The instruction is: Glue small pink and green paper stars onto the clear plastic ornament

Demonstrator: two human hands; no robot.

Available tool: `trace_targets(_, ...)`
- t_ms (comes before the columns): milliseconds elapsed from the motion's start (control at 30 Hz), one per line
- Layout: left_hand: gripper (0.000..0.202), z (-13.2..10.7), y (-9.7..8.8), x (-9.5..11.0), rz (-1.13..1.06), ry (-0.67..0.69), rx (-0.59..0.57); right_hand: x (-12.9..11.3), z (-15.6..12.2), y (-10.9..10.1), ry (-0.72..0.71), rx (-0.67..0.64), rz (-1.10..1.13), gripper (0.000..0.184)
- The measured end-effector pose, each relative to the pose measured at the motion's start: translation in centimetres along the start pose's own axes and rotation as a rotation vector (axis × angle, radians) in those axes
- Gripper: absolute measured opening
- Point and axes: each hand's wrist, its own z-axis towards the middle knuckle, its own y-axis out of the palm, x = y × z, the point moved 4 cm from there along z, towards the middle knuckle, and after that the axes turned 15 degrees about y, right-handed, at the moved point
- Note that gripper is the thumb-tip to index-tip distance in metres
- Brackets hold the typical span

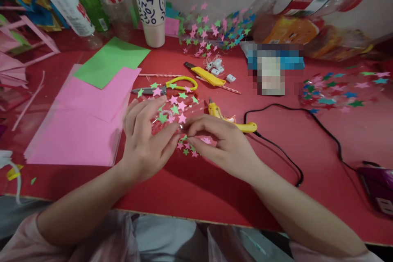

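A clear plastic bottle piece [193,110] dotted with pink and green paper stars lies between my hands above the red table. My left hand [144,141] curls around its left side, fingers on top and thumb along the near edge. At its right side, my right hand [225,141] has thumb and forefinger pinched together close to a green star [184,137]; what sits between the fingertips is too small to make out. Just beyond the right hand lies a yellow glue gun [215,110] with a black cord. Yellow-handled scissors [186,81] rest behind the bottle piece.
Pink sheets [80,131] and a green sheet [112,63] lie left. A yellow utility knife [207,75] and small white pieces [216,65] are behind. Star-covered plastic pieces [215,28], a white cup [150,12] and bottles [70,8] stand along the back. The cord [276,105] runs right.
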Motion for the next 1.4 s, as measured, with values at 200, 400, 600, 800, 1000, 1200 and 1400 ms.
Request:
trace_targets(200,0.016,0.3,-0.1,0.3,0.081,0.032,-0.005,-0.4,-0.6,0.5,-0.079,0.014,-0.086,0.010)
trace_targets(400,0.017,0.2,0.0,-0.1,0.025,-0.008,-0.028,-0.4,-1.0,0.6,-0.128,0.018,-0.129,0.007)
trace_targets(600,0.011,0.3,-0.1,-0.1,-0.014,0.001,-0.007,-0.6,-1.0,0.4,-0.126,0.023,-0.131,0.007)
trace_targets(800,0.010,0.3,0.2,0.1,-0.018,0.052,0.022,-0.7,-1.4,0.6,-0.307,0.146,-0.294,0.008)
trace_targets(1000,0.009,0.2,0.4,0.1,-0.020,0.017,0.004,-0.6,-2.2,0.9,-0.538,0.297,-0.553,0.008)
trace_targets(1200,0.015,0.2,0.3,0.3,-0.041,0.024,-0.015,-0.4,-2.2,0.9,-0.566,0.333,-0.609,0.008)
trace_targets(1400,0.020,-0.3,0.4,0.4,-0.096,-0.026,-0.050,-0.1,-2.2,0.9,-0.548,0.336,-0.610,0.008)
